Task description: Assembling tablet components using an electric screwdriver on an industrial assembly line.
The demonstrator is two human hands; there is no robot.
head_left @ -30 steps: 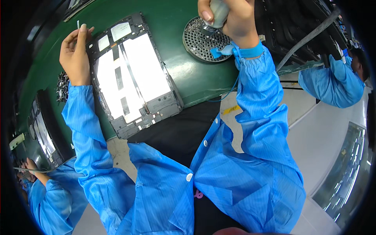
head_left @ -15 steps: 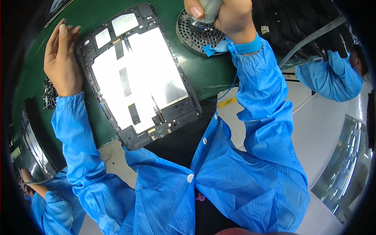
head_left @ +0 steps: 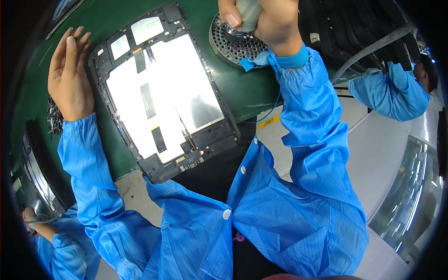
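An opened tablet (head_left: 205,88) lies on the green table in front of me, its bright silvery inner panel crossed by dark flex cables and a small board at the near end. Just beyond its left edge is my left hand (head_left: 71,79), fingers stretched out and holding nothing. My right hand (head_left: 278,25) is wrapped round a pale grey electric screwdriver (head_left: 249,14) with a metal nose. The tool is over a round perforated screw plate (head_left: 226,49) to the right of the tablet; its tip is hidden. A blue wrist strap circles my right wrist.
Black trays (head_left: 345,28) stand at the upper right, with a grey tube (head_left: 373,51) running past them. A heap of small dark parts (head_left: 54,114) sits left of my left wrist. Co-workers' blue sleeves show at the right (head_left: 389,93) and lower left (head_left: 70,252).
The view has shifted slightly, and my left hand shows a little lower and farther left. My right hand keeps its grip on the screwdriver over the screw plate.
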